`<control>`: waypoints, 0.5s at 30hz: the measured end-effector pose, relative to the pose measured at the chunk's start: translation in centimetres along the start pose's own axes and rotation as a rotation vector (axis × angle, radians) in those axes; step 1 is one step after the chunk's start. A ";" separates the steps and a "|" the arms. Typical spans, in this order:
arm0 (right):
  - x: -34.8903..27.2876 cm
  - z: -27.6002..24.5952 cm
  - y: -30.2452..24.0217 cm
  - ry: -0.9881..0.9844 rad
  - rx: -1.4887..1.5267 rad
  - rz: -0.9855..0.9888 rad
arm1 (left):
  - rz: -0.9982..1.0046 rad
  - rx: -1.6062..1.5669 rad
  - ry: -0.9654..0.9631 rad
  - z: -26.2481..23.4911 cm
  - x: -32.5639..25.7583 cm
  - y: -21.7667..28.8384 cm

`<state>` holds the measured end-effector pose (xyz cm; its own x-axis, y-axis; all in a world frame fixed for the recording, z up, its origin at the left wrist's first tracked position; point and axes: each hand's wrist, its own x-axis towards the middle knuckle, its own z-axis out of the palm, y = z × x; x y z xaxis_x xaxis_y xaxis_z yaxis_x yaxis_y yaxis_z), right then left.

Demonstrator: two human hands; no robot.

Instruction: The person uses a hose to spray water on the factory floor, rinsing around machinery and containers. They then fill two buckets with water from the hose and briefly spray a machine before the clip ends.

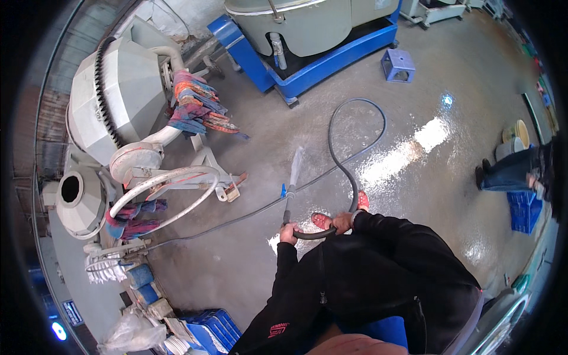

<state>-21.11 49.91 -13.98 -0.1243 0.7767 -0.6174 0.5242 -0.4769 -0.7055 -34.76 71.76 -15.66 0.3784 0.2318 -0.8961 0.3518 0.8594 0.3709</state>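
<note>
I had my left hand (288,233) clenched around the spray nozzle (291,189) and my right hand (342,222) gripping the dark hose (355,148) just behind it, the jet landing on the wet floor (414,148) between me and the grey mixer drum (118,94). I judged a low, steady sweep away from the drum best. My fingers were too small to make out, and my feet were mostly hidden.
</note>
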 end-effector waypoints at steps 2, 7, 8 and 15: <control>-1.1 0.7 1.7 0.047 0.026 -0.020 | 0.079 0.054 0.043 3.3 -1.2 0.0; -4.0 2.3 5.8 0.212 -0.046 0.129 | 0.372 0.446 0.050 9.9 0.3 -0.4; -5.1 2.6 6.8 0.323 -0.039 0.103 | 0.384 0.469 0.055 11.2 1.0 -0.5; -13.9 0.5 14.7 0.748 0.344 0.134 | 0.480 0.872 0.256 19.0 1.0 2.1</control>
<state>-12.11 31.88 -15.88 0.5769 0.7146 -0.3956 0.1932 -0.5899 -0.7840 -17.34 65.15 -11.16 0.4853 0.6414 -0.5942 0.7499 0.0441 0.6601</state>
